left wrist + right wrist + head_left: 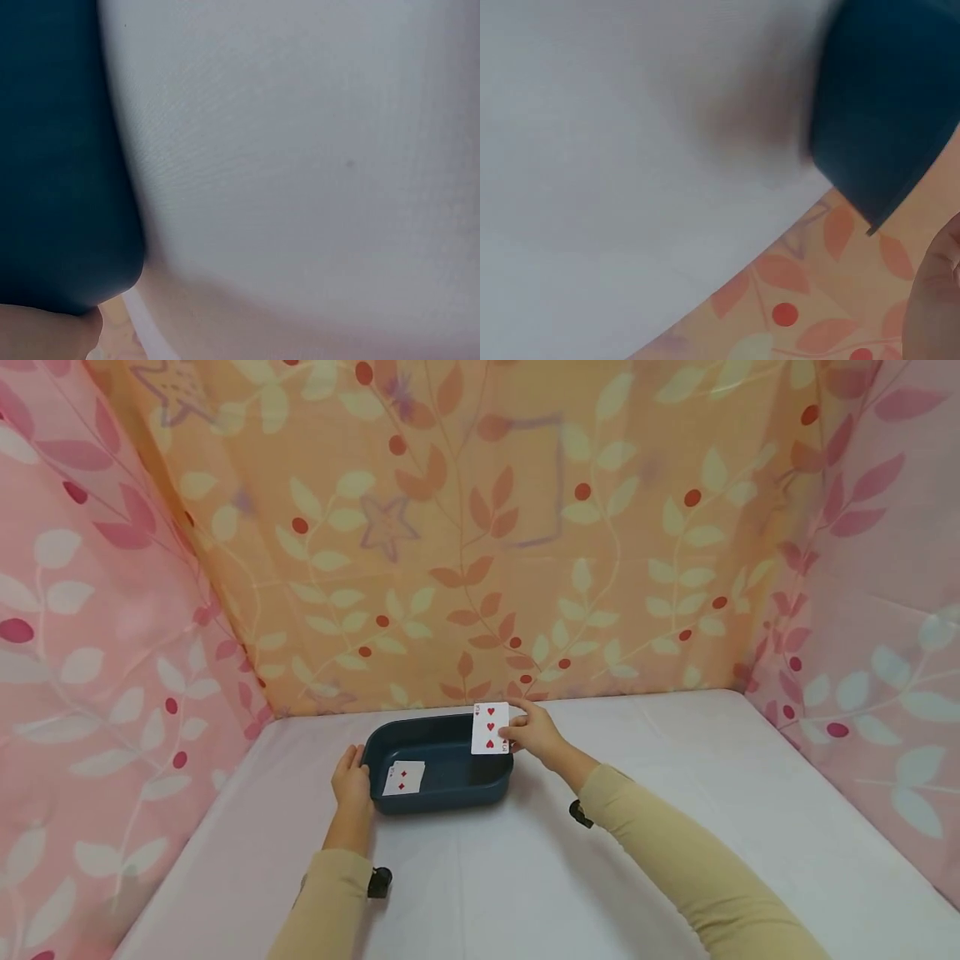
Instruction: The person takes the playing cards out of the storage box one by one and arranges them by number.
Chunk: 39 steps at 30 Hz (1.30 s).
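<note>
Around, floral curtains (675, 568), white table (660, 731), heart card (490, 727) apparently hiding tray (450, 798) corner

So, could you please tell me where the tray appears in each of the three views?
Head: the tray sits in the lower half, slightly left of centre.
Left wrist: it runs down the left side, cut off by the top and left edges.
Right wrist: it is at upper right, cut off by the top and right edges.
Shared landmark: the white table, visible in all three.
</note>
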Each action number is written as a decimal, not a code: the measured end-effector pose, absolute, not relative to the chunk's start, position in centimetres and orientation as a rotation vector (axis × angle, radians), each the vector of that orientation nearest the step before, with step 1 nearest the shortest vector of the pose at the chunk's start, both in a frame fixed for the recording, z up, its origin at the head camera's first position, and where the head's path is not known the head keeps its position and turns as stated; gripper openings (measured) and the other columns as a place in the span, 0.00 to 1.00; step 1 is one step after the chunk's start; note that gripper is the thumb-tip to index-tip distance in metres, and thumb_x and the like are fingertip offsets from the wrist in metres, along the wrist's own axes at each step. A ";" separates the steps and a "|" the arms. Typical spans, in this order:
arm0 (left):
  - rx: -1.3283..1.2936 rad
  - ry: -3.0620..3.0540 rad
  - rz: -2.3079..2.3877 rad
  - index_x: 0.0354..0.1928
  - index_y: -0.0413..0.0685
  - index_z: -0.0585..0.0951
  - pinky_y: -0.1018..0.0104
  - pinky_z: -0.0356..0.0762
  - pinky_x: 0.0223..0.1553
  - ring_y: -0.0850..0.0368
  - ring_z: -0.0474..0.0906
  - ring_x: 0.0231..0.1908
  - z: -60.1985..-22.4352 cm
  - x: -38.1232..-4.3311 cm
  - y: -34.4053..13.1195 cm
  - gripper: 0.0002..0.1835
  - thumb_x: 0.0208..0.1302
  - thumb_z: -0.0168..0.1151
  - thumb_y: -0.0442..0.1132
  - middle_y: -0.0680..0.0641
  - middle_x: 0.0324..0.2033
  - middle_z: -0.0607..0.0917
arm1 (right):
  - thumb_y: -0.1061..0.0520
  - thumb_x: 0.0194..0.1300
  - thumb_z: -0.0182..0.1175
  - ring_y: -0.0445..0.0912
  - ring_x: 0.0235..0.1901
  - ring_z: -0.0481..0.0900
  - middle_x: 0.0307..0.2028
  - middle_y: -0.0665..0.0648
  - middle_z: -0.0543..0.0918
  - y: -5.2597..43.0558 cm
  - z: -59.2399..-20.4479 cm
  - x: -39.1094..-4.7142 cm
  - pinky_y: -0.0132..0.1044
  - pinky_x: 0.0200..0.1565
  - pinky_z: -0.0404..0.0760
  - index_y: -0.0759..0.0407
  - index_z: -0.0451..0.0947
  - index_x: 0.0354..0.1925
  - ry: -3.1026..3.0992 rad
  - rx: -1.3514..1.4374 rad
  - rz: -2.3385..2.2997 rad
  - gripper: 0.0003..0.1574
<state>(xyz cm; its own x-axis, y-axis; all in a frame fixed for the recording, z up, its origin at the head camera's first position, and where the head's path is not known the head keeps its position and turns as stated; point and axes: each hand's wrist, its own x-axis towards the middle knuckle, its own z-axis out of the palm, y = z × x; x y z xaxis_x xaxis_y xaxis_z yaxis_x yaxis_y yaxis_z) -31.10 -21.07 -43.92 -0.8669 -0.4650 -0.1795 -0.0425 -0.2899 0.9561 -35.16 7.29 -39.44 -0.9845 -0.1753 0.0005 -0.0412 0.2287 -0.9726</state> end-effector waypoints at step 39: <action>0.633 -1.640 -2.241 0.75 0.41 0.52 0.64 0.46 0.71 0.54 0.50 0.72 -44.4 -31.0 -21.1 0.29 0.74 0.37 0.25 0.45 0.72 0.59 | 0.71 0.63 0.55 0.50 0.29 0.80 0.38 0.70 0.81 13.5 -44.0 -38.4 0.37 0.23 0.82 0.72 0.74 0.58 2.509 0.139 -1.991 0.23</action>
<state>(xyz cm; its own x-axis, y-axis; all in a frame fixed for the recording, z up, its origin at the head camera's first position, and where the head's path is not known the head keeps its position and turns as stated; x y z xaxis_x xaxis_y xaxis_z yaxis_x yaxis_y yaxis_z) -30.96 -21.08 -44.37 -0.8606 -0.4781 -0.1754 -0.0228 -0.3079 0.9511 -38.42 13.49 -44.02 -0.9942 0.1077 -0.0037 0.0280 0.2257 -0.9738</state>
